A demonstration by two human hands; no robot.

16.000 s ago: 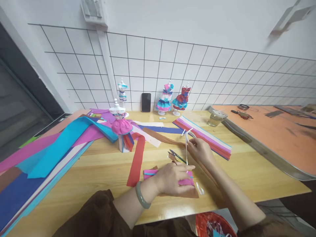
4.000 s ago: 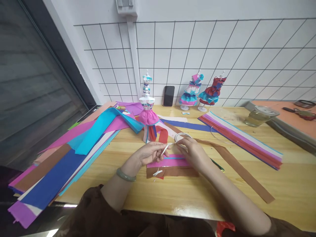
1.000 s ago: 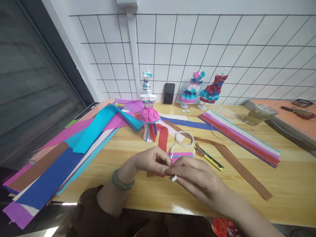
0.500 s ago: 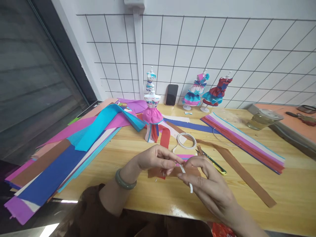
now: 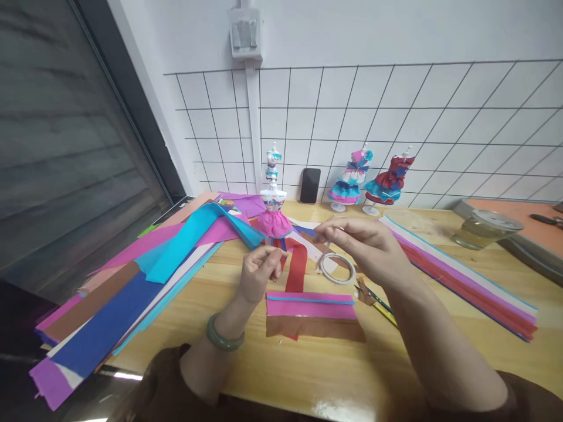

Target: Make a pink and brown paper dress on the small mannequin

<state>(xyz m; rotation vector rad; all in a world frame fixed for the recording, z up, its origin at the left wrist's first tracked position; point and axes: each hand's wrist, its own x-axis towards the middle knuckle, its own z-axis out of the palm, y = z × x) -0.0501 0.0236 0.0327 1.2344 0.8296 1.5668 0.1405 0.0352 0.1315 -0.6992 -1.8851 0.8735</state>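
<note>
My left hand (image 5: 263,272) is raised in front of the mannequin in the pink skirt (image 5: 275,223), thumb and fingers pinched together. Beyond the tape roll (image 5: 325,272), on its right side, my right hand (image 5: 367,249) hovers with its fingertips also pinched. Whatever either pinch holds is too small to make out. Below both hands lies a pink crepe paper strip (image 5: 290,309) with a thin blue line along it, resting over brown paper (image 5: 316,329). A red strip (image 5: 298,266) reaches toward it from behind. Scissors (image 5: 385,313) lie partly under my right forearm.
Long coloured paper strips (image 5: 114,322) heap on the left, and a layered stack (image 5: 466,281) lies right. Along the wall stand a phone (image 5: 310,186) and two dressed mannequins (image 5: 349,184), (image 5: 389,181). A cup of liquid (image 5: 486,228) is at the far right.
My hands have moved apart and away from me, the right one farther, toward the tape roll. The white tape piece between them no longer shows. The view has tilted upward.
</note>
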